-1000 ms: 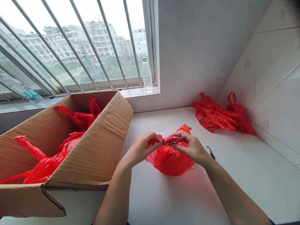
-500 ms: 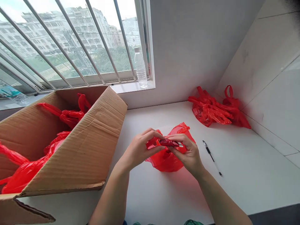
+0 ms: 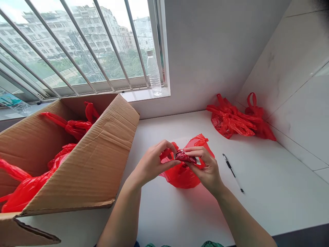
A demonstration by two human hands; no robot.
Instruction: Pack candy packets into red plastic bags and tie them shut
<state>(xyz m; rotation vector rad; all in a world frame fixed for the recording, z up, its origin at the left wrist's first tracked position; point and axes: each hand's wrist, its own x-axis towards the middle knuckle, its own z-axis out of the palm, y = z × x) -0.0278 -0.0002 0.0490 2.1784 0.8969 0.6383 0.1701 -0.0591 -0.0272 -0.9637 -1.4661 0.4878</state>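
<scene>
A small dark red packet (image 3: 185,157) with pale print is held between my two hands, above a red plastic bag (image 3: 183,178) lying on the white table (image 3: 164,216). My left hand (image 3: 158,158) pinches the packet's left end between thumb and fingers. At its right end my right hand (image 3: 205,168) grips it the same way, with a whitish edge showing by the fingers. What the bag contains is mostly hidden by my hands.
On the left stands an open cardboard box (image 3: 84,171) holding red plastic bags (image 3: 33,188). A pen (image 3: 232,172) lies right of my hands. More red bags (image 3: 228,118) sit in the back corner. A clear bottle (image 3: 154,73) stands on the windowsill.
The packet has tilted a little, so more of its printed upper face shows. My left fingers have shifted slightly on it; both hands keep their place.
</scene>
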